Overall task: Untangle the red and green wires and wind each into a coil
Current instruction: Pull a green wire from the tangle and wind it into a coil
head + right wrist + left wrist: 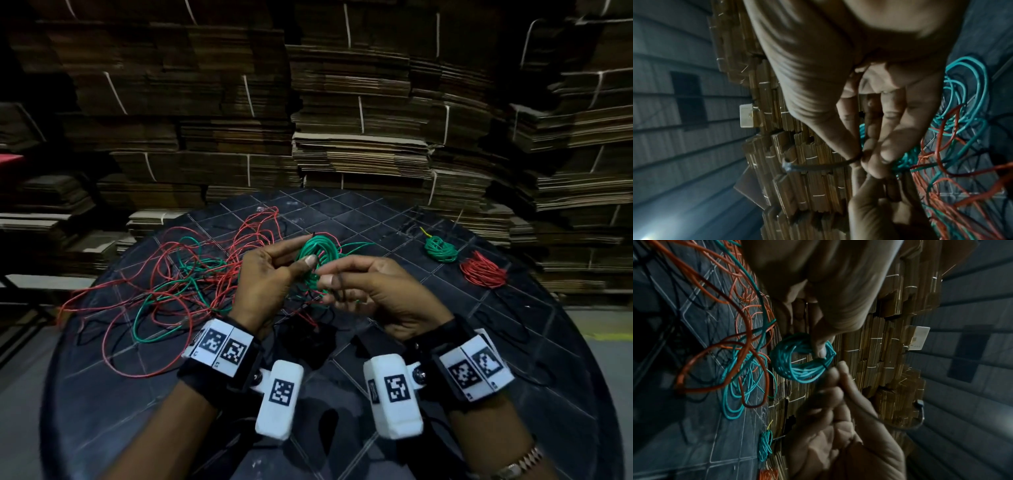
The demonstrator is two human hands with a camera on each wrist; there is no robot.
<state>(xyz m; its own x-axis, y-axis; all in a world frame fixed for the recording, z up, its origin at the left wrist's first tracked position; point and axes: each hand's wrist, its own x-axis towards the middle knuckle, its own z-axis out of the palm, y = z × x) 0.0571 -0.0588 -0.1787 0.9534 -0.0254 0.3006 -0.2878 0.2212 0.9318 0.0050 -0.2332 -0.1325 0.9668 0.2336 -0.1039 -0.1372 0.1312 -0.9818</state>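
Observation:
My left hand holds a wound green coil upright above the table, thumb pressed on its rim; the left wrist view shows the green coil under my left hand's thumb. My right hand meets it from the right and pinches a thin dark tie against the coil's strands. A loose tangle of red and green wires sprawls on the table's left half, and strands trail from it up to the coil.
A finished green coil and a finished red coil lie at the right of the round black table. Thin black wires lie among the tangle. Strapped stacks of flat cardboard rise right behind the table.

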